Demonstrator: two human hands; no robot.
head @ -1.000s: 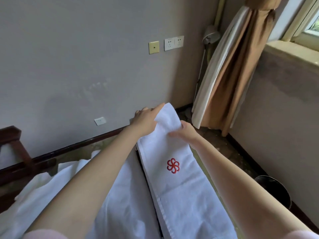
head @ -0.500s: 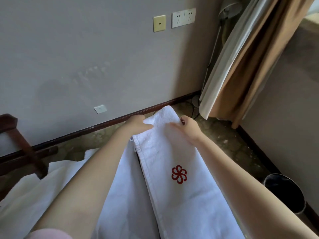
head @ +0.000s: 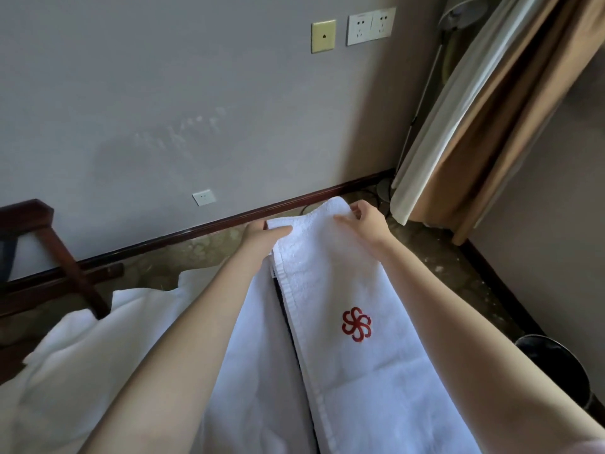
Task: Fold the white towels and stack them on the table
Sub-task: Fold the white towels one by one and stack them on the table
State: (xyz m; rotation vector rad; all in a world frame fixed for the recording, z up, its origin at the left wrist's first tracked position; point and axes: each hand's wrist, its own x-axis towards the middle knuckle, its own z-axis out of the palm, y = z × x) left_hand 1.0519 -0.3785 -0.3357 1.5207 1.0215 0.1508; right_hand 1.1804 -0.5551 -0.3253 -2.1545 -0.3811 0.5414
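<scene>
Beyond the logo, left grip and right grip each pinch a corner of the towel. Keep corners level; fold back over the logo squarely.

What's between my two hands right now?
Head view: the far end of the white terry towel with red flower emblem, pinched by left hand and right hand.

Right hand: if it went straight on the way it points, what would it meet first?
The right hand pinches the far end of the white towel, which would go along. Beyond it the way looks free over the floor up to the dark baseboard and wall, though depth is unclear.
</scene>
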